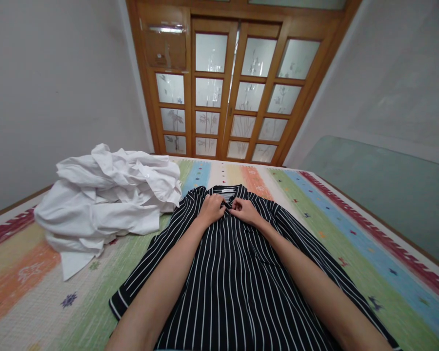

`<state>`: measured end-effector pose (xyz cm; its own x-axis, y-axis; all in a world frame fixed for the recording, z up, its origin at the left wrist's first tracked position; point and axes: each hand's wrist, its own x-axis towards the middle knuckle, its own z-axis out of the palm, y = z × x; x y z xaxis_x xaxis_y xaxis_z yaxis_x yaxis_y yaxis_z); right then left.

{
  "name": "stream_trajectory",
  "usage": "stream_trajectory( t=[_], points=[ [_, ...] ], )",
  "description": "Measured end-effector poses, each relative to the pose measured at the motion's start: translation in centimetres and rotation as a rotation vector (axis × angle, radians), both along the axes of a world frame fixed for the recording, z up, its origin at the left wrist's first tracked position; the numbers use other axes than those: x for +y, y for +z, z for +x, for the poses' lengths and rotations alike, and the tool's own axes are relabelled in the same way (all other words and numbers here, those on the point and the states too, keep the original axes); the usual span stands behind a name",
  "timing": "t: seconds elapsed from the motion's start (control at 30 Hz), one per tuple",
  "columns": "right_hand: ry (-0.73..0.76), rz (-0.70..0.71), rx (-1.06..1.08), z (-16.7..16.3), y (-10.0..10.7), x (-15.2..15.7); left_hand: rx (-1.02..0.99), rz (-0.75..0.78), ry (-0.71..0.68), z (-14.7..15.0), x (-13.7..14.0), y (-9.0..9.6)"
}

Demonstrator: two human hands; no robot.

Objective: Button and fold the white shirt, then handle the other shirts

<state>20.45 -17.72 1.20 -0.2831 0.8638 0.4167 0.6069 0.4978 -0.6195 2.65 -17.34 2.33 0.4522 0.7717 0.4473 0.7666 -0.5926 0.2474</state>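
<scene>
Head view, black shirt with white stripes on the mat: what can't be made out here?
- Black shirt with white stripes: hem cut off by the bottom edge of the head view; both forearms cover parts of its front.
- Shirt placket at the collar: hidden under the left hand and right hand; whether a button is pinched is too small to tell.
- Crumpled white garments: bunched folds hide how many pieces there are.
- Frosted glass door panes: nothing visible beyond them.

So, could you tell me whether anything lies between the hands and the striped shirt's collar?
Nothing visible does: the left hand and right hand already rest on the striped shirt at its collar; the white clothes pile lies off to the left.
</scene>
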Motion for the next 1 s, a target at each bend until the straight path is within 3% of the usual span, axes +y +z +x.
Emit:
stream_trajectory(
  t=[0.27,0.37,0.43,0.53,0.6,0.73,1.0],
  points=[
    [0.026,-0.118,0.177,0.4,-0.2,0.5,-0.025,0.097,0.121,0.1,-0.3,0.1],
    [0.023,-0.126,0.165,0.5,-0.1,0.5,0.044,0.182,0.064,0.1,-0.4,0.2],
    [0.009,-0.119,0.203,0.6,0.0,0.5,0.073,0.217,-0.048,0.4,-0.5,0.2],
    [0.01,-0.163,0.322,0.7,0.1,0.5,0.024,0.143,-0.239,0.9,-0.5,-0.1],
    [0.025,-0.222,0.417,0.8,0.2,0.5,-0.042,0.046,-0.296,1.2,-0.6,-0.4],
    [0.07,-0.279,0.518,0.9,0.8,0.1,-0.135,-0.067,-0.28,1.4,-0.6,-0.6],
    [0.107,-0.351,0.527,1.3,1.0,0.0,-0.142,-0.1,-0.268,1.5,-0.6,-0.4]
  ],
)
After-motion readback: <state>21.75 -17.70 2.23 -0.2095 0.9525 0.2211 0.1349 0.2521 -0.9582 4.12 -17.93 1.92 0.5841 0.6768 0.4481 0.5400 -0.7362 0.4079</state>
